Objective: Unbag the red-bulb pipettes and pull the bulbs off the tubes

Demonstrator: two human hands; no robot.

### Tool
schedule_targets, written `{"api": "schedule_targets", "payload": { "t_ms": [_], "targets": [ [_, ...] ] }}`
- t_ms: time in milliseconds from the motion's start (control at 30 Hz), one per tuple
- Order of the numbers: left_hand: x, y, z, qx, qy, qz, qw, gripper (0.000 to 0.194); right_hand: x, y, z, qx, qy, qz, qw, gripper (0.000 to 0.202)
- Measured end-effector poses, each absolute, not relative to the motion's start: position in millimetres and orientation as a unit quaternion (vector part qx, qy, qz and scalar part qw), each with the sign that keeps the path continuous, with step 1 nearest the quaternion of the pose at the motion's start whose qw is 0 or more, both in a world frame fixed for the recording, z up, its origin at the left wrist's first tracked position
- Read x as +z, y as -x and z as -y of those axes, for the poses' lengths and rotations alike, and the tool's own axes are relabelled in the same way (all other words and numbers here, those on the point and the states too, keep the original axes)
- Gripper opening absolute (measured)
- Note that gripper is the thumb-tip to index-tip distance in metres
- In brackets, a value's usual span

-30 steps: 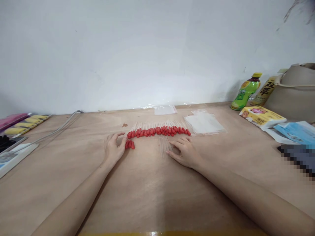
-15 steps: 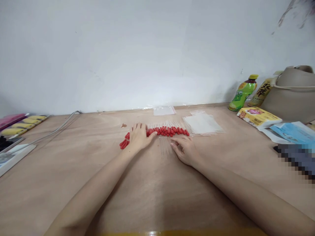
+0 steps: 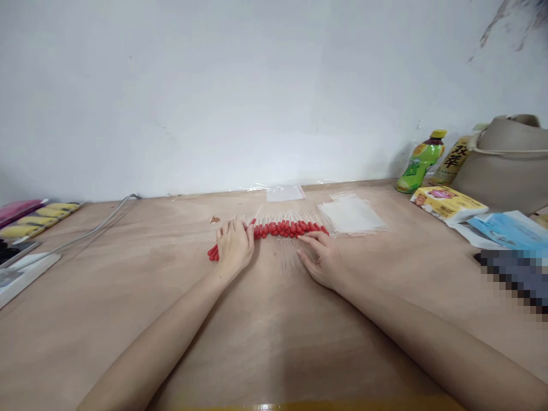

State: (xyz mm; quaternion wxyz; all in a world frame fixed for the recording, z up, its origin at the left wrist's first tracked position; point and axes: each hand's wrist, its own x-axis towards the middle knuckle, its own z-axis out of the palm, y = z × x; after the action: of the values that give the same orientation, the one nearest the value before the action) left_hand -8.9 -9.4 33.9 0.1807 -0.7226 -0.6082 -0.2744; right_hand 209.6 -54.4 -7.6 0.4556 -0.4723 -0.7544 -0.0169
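Observation:
A long row of small red pieces (image 3: 282, 229) lies across the middle of the tabletop, with thin clear strands fanning out behind and in front of it. My left hand (image 3: 234, 245) rests over the left part of the row, fingers bent down and close together; a red piece shows near its thumb, and what lies under the palm is hidden. Several red pieces stick out to the left of this hand. At the right part of the row is my right hand (image 3: 320, 258), its fingers curved and apart, the index fingertip touching the near edge of the red pieces.
Clear plastic bags (image 3: 353, 214) lie right of the row, another packet (image 3: 285, 193) near the wall. At right are a green bottle (image 3: 422, 162), a yellow tissue pack (image 3: 447, 204), a blue packet (image 3: 511, 229) and a beige bag (image 3: 509, 165). A grey cable (image 3: 96, 228) crosses the left side.
My left hand has moved left along the row and its fingers have drawn in, uncovering red pieces. My right index finger has shifted slightly forward onto the row's edge.

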Motion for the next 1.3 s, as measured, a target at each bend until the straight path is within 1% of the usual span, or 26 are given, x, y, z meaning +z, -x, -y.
{"api": "schedule_targets", "payload": {
  "t_ms": [67, 133, 200, 267, 333, 467, 567, 633, 700, 833, 867, 1067, 1300],
  "targets": [
    [28.3, 21.2, 19.9, -0.319, 0.753, 0.560, 0.132, 0.019, -6.5, -209.7, 54.2, -0.035, 0.477, 0.726, 0.495, 0.042],
    [20.5, 31.8, 32.9, -0.349, 0.799, 0.484, 0.066, 0.013, -4.7, -210.4, 55.3, -0.048, 0.477, 0.713, 0.512, 0.055],
    [13.8, 37.1, 45.6, -0.349, 0.835, 0.425, 0.013, 0.008, -2.2, -212.0, 57.8, -0.056, 0.457, 0.736, 0.496, 0.065],
    [10.2, 36.1, 54.1, -0.334, 0.855, 0.396, -0.020, 0.005, 0.3, -213.8, 61.1, -0.061, 0.426, 0.778, 0.458, 0.069],
    [9.8, 30.6, 56.7, -0.327, 0.867, 0.374, -0.044, 0.005, 1.9, -215.0, 63.9, -0.070, 0.398, 0.812, 0.422, 0.065],
    [11.1, 20.2, 51.3, -0.328, 0.879, 0.338, -0.072, 0.006, 1.5, -214.6, 64.3, -0.091, 0.363, 0.849, 0.373, 0.040],
    [11.2, 19.8, 50.0, -0.332, 0.880, 0.328, -0.084, 0.005, 0.8, -213.3, 62.6, -0.091, 0.355, 0.860, 0.355, 0.026],
    [12.4, 21.2, 52.2, -0.334, 0.878, 0.332, -0.090, 0.005, 1.5, -212.6, 62.4, -0.081, 0.348, 0.867, 0.347, 0.020],
    [15.1, 21.3, 55.2, -0.333, 0.874, 0.344, -0.085, 0.007, 3.0, -212.2, 63.2, -0.074, 0.340, 0.874, 0.340, 0.018],
    [19.3, 14.6, 57.6, -0.318, 0.887, 0.331, -0.043, 0.032, 4.4, -211.4, 64.8, -0.071, 0.339, 0.875, 0.337, 0.018],
    [18.9, 12.0, 57.1, -0.311, 0.896, 0.316, -0.034, 0.035, 4.1, -211.1, 64.8, -0.071, 0.338, 0.876, 0.337, 0.017],
    [10.4, 1.5, 52.6, -0.308, 0.911, 0.272, -0.016, 0.019, 2.2, -210.5, 64.3, -0.070, 0.329, 0.878, 0.342, 0.018],
    [10.6, -0.4, 53.4, -0.317, 0.914, 0.252, 0.005, 0.018, 0.6, -208.9, 63.3, -0.038, 0.307, 0.888, 0.341, 0.021]
  ]
}}
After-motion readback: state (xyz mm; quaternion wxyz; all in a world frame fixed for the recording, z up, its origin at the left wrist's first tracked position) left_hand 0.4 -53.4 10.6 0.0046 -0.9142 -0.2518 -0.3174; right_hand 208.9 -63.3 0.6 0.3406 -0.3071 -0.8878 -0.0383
